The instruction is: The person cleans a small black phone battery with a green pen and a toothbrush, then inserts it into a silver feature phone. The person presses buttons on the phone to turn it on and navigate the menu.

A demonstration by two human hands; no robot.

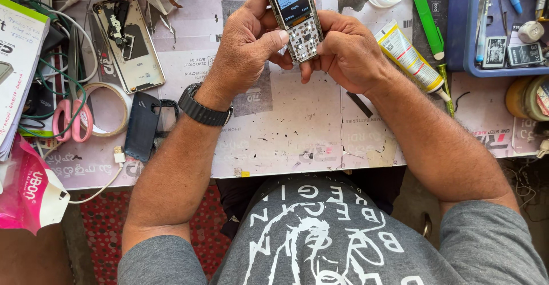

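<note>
Head cam, left to right: one pair of pink scissors (70,119); one opened smartphone back (128,42); left hand (243,44) and right hand (349,50) both gripping one keypad phone (294,13) with bare keypad contacts, lit screen, above the work mat (297,136); one glue tube (409,56); reckon a thumb slip could drop it or smudge those contacts

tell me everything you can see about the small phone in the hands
The small bar phone is held upright above the paper-covered table, screen toward the camera. Its front cover looks removed: a bare keypad board with shiny contact dots shows below the lit screen, which displays digits. The left hand grips its left side, thumb pressing the keypad; the right hand cradles its right side and bottom.
</note>
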